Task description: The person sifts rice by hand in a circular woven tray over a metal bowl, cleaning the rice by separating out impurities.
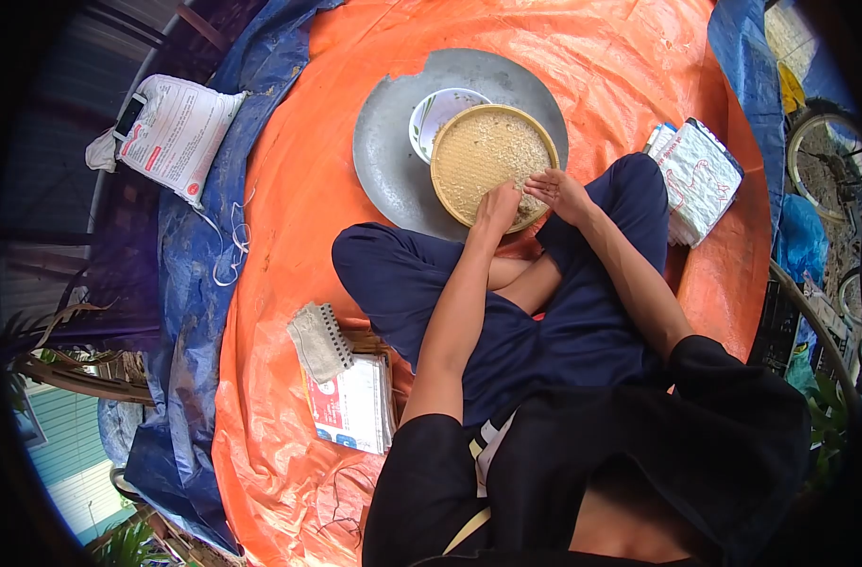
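Note:
A round woven bamboo tray (464, 156) holds pale grains (518, 142), spread mostly over its far and right side. My left hand (499, 206) is closed at the tray's near edge, fingers bent down toward a small darker patch of grains; what is in them is too small to make out. Just right of it, my right hand (559, 195) has its fingers stretched out, pointing left over the near right rim. Partly under the tray sits a white bowl (431, 115) with a green-patterned rim. Both rest over a large grey round sheet (384, 170) with a broken edge.
Orange tarp (289, 217) covers the ground, bordered by blue tarp (187, 283). A white printed sack (180, 137) lies left. Stacked papers (355, 406) with a spiral notebook (319, 342) lie near my left knee; another white packet (700, 180) lies right. Bicycle wheels (823, 156) stand far right.

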### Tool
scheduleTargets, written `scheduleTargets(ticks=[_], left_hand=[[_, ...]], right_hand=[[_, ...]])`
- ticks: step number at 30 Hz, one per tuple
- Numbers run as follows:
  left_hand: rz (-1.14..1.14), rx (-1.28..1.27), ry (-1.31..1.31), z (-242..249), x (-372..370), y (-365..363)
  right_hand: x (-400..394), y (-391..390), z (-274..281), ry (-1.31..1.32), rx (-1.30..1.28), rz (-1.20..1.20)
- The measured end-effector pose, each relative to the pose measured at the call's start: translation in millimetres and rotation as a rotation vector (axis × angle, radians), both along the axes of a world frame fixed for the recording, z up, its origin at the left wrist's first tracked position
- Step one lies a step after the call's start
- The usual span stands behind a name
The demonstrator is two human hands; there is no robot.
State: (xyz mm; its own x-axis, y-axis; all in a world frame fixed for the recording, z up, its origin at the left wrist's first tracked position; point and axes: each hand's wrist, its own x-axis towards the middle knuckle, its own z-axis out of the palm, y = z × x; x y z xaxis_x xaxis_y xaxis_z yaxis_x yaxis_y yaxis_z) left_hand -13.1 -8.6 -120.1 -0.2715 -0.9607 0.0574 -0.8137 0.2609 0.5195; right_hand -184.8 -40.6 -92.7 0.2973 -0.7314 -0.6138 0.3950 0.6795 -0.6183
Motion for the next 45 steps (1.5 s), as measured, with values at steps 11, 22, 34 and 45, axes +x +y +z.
scheduleTargets(ticks=[11,22,34,45], left_hand=[[-0.013,-0.037,-0.042,10.7,5.1,-4.3],[0.016,-0.031,-0.03,14.3,7.0,-4.7],[0.028,-0.043,0.003,16.5,6.7,-5.0],[0.029,-0.039,0.013,25.1,7.4,-3.0]], right_hand=[[0.0,-0.3,-0.9,-0.007,-0.001,-0.005],[1.2,0.1,2.7,0.004,0.005,-0.008],[0.0,0.0,0.7,-0.023,-0.011,-0.017],[-0.9,-1.0,-1.2,-0.04,-0.004,-0.027]])
